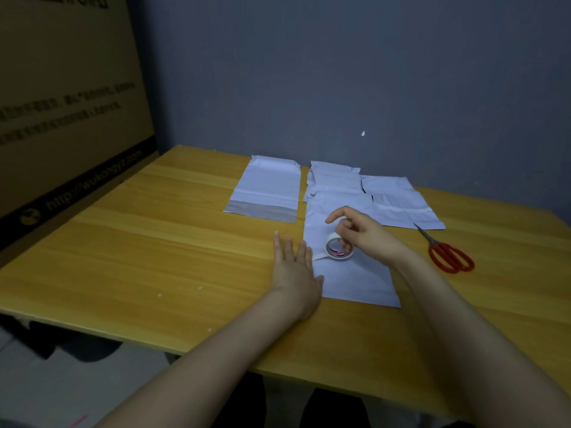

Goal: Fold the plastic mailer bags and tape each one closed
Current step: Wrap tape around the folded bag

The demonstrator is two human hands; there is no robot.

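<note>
Now, from the head view, the mailer bag (355, 282) lies on the worktop (154, 242) just before the person. Its long axis runs away from them toward the wall, the far end leaning slightly left. The left hand (293, 270) lies flat at the bag's left edge, fingers (289, 248) straight and close together, apparently pinning the free tape end (318, 257). The right hand (367, 234) grips the tape roll (338, 250) with curled fingers, the index lifted. Done well, I judge, the left hand keeps pressing while the strip is drawn low and taut straight across the bag's short width, so it lands unwrinkled.
</note>
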